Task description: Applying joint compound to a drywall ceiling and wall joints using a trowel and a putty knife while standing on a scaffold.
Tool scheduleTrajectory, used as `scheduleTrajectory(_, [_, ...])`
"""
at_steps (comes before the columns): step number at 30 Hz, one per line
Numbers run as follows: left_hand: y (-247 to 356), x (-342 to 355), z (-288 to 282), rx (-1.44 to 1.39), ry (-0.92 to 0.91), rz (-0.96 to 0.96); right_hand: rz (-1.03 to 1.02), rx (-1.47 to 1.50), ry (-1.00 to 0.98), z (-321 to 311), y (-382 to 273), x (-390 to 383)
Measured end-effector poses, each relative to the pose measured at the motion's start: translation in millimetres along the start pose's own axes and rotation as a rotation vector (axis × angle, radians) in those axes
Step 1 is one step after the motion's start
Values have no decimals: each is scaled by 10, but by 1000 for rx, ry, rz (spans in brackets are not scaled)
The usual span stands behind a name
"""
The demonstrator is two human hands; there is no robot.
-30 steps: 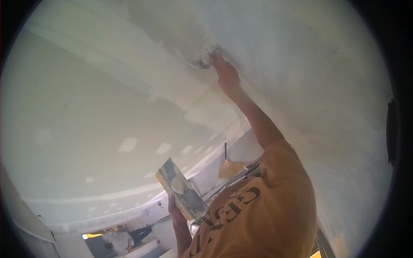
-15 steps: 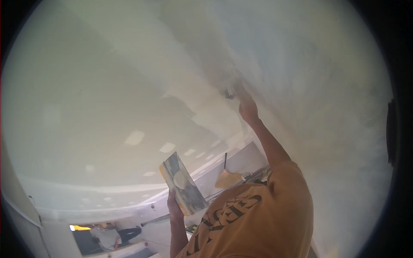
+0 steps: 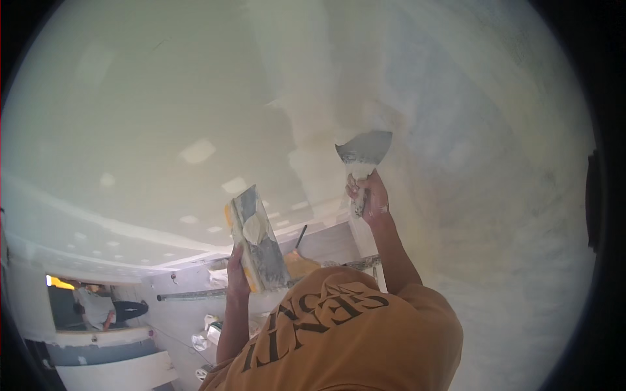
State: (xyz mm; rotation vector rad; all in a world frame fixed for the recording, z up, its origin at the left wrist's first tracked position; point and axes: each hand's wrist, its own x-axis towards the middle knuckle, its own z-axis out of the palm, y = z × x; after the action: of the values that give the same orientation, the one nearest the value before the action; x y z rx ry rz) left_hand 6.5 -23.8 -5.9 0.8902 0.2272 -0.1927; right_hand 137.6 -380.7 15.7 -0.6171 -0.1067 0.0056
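My left hand (image 3: 238, 267) grips a rectangular plastering tool (image 3: 264, 254) with a grey, smeared face, a lump of off-white compound on it and a yellowish edge. To its right, my right hand (image 3: 372, 199) holds the handle of a wide putty knife (image 3: 362, 148), its grey blade turned upward and white compound at its base. The pale drywall ceiling (image 3: 163, 98) fills much of the view, with patched strips and spots of compound; whether the blade touches it I cannot tell.
At lower left, another person (image 3: 98, 306) in a pale top and dark trousers is seen in an opening. A long bar (image 3: 195, 295), white bundles (image 3: 207, 332), a white panel (image 3: 111, 369) and a tan object (image 3: 300, 262) are around the walls (image 3: 169, 326).
My right hand has moved down toward my left, and the knife's blade now shows clearly. The plastering tool is higher and further left in view, as the background has shifted.
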Motion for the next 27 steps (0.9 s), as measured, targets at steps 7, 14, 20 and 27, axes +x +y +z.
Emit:
scheduleTrajectory(7, [-168,81,-170,-121,52,-13,96,95,-90,87,207,-157])
scheduleTrajectory(14, [-210,43,-207,-104,84,35,95,236,-85,14,176,-80])
scheduleTrajectory(20, [-290,70,-240,-97,129,-12,-335,-483,310,-462,535,386])
scheduleTrajectory(27, [-267,-2,-208,-29,217,-17,-699,-714,585,-744,608,1883])
